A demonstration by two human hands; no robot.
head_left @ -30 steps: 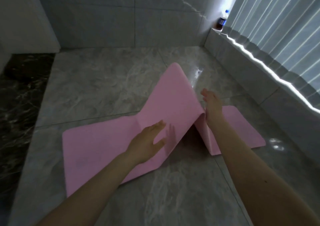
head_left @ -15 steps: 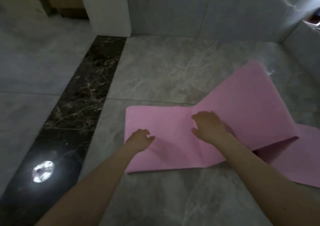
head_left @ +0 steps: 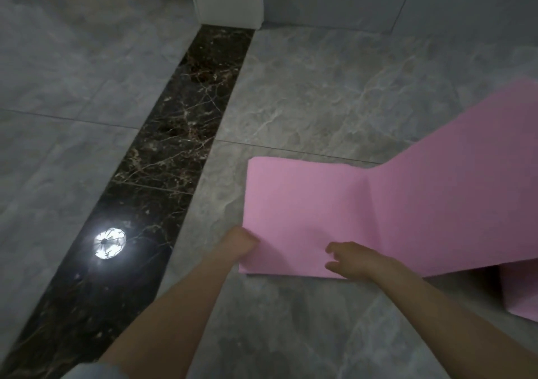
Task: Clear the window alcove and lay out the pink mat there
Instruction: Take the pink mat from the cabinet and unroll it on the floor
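A dark marble strip [head_left: 174, 134] with a lamp's reflection [head_left: 109, 243] runs down the floor [head_left: 320, 93] at left. The left hand [head_left: 240, 240] sits at the mat's [head_left: 305, 218] near-left corner, fingers hidden under the edge, so whether it grips I cannot tell. The right hand [head_left: 353, 259] lies open on the near edge. The mat lies on the grey floor, its left panel flat, the right panels raised at the folds. It looks light, springy foam; corners and edges seem best to hold. Since half a second ago, both hands have slid toward the near-left corner.
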